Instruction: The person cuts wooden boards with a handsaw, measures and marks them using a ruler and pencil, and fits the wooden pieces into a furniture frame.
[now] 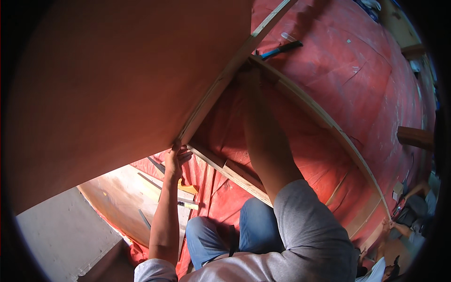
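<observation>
Touching a flat, wood-edged panel (131, 94): left fingers (176, 146).

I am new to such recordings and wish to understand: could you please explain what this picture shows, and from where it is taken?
There is no machine: a person works bare-handed. A wide camera on the person's head looks down, so straight edges bend. A red sheet covers much of the floor; a blue-black tool lies on it. The left hand touches the edge of a large brown panel near a corner of a wooden frame. The right hand is at the frame's far corner; shadow hides whether it holds anything.
</observation>
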A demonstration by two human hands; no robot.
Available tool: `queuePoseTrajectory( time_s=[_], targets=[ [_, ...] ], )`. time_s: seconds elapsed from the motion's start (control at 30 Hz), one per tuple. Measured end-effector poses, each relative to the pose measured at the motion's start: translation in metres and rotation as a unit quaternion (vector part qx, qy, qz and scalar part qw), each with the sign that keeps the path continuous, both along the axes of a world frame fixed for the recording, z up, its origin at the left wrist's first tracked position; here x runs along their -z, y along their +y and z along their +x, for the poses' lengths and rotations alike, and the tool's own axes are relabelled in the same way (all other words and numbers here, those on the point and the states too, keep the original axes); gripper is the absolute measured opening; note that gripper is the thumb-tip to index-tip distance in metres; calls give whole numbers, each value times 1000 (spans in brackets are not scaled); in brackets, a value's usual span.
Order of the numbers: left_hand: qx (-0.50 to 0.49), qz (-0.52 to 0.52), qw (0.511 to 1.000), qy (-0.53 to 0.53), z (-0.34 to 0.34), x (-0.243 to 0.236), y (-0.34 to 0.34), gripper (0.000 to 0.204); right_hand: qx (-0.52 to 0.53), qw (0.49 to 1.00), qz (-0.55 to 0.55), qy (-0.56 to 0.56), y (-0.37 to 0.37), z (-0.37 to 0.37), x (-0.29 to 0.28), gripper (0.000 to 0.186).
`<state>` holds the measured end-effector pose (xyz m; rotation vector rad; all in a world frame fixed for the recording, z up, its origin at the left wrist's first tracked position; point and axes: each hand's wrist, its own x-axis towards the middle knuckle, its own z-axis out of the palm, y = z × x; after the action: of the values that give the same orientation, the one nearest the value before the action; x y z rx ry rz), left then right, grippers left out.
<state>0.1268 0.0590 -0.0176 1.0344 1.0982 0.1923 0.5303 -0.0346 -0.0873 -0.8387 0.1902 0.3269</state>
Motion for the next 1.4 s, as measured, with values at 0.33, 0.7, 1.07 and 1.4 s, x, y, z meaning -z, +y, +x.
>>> queuePoseTrajectory(
  time_s=[0.33,0.7,1.07,1.4],
  targets=[
    [27,9,999,18,1,-2,0,66,7,1000,1,11,6,1,3,29],
    [-5,6,1000,-1,4,-8,-3,67,5,1000,9,6,3,-6,-5,21],
    [8,-5,1000,3,-2,-3,1,60,-17,1000,13,13,-40,-71,-40,13],
    [-82,355,930,44,34,-24,-60,42,-107,970,12,218,-167,-242,-88,7]
  ],
)
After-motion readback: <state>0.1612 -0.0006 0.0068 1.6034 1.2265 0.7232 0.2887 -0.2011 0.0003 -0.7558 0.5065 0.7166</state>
